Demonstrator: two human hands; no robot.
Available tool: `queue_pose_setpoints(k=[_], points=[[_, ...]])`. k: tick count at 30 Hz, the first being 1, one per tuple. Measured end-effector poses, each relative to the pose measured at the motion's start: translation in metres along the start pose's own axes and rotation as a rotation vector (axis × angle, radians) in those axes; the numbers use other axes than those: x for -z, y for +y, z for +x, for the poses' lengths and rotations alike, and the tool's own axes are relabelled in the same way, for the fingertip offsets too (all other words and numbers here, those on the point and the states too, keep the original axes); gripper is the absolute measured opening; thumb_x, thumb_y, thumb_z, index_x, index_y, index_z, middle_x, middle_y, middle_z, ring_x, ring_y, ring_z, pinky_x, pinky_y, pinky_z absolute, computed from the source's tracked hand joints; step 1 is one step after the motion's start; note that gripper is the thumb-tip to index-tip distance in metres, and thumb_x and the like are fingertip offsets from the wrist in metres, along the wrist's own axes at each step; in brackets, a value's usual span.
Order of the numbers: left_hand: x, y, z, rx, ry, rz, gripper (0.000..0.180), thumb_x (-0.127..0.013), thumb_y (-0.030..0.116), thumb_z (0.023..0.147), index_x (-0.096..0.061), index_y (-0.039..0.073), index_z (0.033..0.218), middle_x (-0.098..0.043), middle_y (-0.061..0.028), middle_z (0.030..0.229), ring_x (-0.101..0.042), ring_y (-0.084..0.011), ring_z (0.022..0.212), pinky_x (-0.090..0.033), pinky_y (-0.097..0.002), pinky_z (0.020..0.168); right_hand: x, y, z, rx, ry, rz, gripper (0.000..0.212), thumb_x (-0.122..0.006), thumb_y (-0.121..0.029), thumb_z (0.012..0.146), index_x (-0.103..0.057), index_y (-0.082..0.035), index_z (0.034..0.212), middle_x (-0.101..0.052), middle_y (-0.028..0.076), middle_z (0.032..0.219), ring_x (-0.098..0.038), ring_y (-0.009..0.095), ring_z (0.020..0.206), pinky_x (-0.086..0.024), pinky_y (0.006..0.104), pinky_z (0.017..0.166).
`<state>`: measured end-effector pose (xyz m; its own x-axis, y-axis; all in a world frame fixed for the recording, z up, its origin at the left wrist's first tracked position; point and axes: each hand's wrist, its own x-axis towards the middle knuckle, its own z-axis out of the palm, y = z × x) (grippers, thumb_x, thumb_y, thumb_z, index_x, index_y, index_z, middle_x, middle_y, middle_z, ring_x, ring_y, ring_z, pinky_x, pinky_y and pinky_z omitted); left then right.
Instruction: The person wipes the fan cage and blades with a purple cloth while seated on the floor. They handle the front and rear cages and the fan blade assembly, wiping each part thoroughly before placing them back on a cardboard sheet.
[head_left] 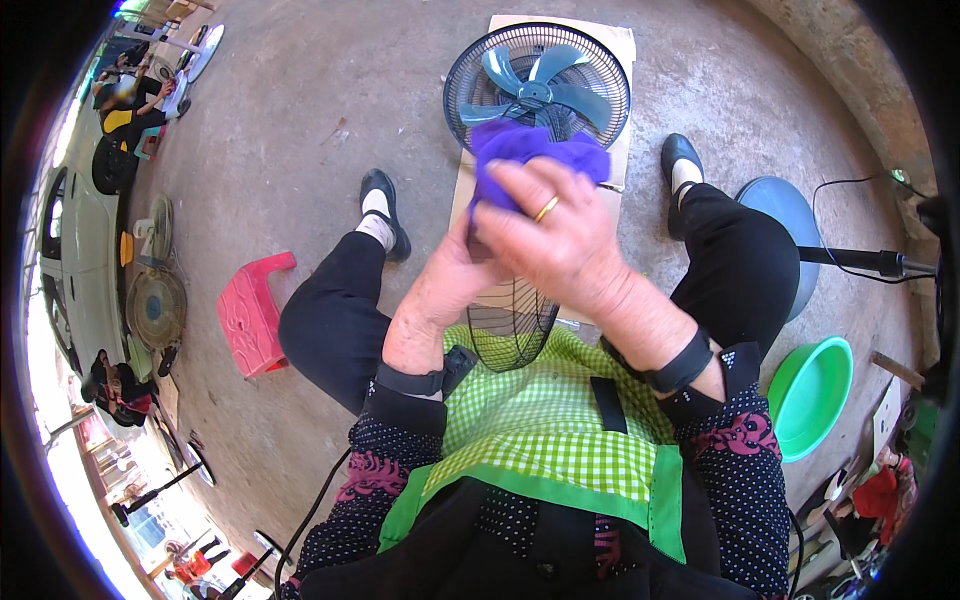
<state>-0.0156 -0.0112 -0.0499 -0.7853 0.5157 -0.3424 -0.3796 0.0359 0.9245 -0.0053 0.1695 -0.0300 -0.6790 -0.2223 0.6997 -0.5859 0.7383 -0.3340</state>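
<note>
A bunched purple cloth [545,150] is held up in front of me, between both hands. My right hand [560,225], with a gold ring, is closed over the cloth and slightly blurred. Below and left of it, my left hand [458,280] closes against the cloth's lower part; its fingers are mostly hidden. Beyond the cloth lies a fan head [537,92] with blue blades inside an open black wire cage. A black wire fan grille [510,335] rests against my green checked apron [540,450], partly behind my hands.
Flattened cardboard [612,48] lies under the fan head. A pink stool [255,315] stands left. At right are a round blue-grey base with a black pole [850,258], a cable and a green basin [812,398]. Other fans [157,305], a car [88,240] and people are farther left.
</note>
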Motion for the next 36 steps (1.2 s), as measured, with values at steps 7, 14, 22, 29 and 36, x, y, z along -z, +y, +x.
queue_pose_setpoints(k=[7, 14, 22, 29, 36], points=[[0.015, -0.018, -0.007, -0.070, -0.012, 0.116, 0.066, -0.073, 0.007, 0.086, -0.043, 0.006, 0.145, -0.050, -0.0080, 0.142, -0.049, -0.0176, 0.129, -0.045, -0.0349, 0.106, -0.007, -0.011, -0.001, 0.209, -0.178, 0.128, 0.041, -0.062, -0.029, 0.079, -0.066, -0.014, 0.116, -0.059, 0.003, 0.130, -0.051, 0.022, 0.126, -0.038, 0.0580, 0.108], [-0.006, -0.005, 0.002, 0.080, -0.199, -0.213, 0.090, -0.079, 0.004, 0.080, -0.028, 0.006, 0.154, -0.060, -0.0144, 0.133, -0.058, -0.0223, 0.123, -0.045, -0.0363, 0.105, -0.009, 0.032, 0.017, -0.093, 0.065, -0.133, 0.013, -0.072, -0.023, 0.074, -0.067, -0.016, 0.085, -0.066, 0.000, 0.110, -0.061, 0.026, 0.106, -0.055, 0.0414, 0.081], [0.003, -0.011, 0.000, 0.053, -0.288, -0.265, 0.107, -0.081, 0.008, 0.077, -0.014, 0.012, 0.160, -0.052, -0.0205, 0.145, -0.055, -0.0287, 0.130, -0.040, -0.0428, 0.111, -0.012, 0.105, 0.010, -0.716, 0.003, -0.082, 0.024, -0.062, -0.032, 0.091, -0.074, -0.015, 0.102, -0.070, 0.012, 0.110, -0.067, 0.032, 0.101, -0.055, 0.0425, 0.085], [0.013, 0.005, -0.002, 0.009, -0.190, -0.160, 0.101, -0.077, 0.018, 0.082, -0.013, 0.012, 0.160, -0.057, -0.0194, 0.139, -0.062, -0.0281, 0.121, -0.044, -0.0377, 0.106, -0.023, 0.113, -0.012, -1.059, 0.102, 0.285, 0.031, -0.061, -0.033, 0.094, -0.072, -0.008, 0.111, -0.072, 0.017, 0.104, -0.070, 0.030, 0.097, -0.053, 0.0366, 0.087], [0.018, 0.010, 0.008, 0.070, 0.152, -0.227, 0.061, -0.045, 0.030, 0.107, -0.018, 0.017, 0.160, -0.062, -0.0141, 0.129, -0.067, -0.0205, 0.107, -0.056, -0.0346, 0.089, -0.036, 0.006, -0.027, -0.347, 0.008, 0.382, 0.030, -0.068, -0.011, 0.082, -0.064, -0.006, 0.112, -0.064, 0.014, 0.106, -0.063, 0.034, 0.099, -0.051, 0.0422, 0.089]])
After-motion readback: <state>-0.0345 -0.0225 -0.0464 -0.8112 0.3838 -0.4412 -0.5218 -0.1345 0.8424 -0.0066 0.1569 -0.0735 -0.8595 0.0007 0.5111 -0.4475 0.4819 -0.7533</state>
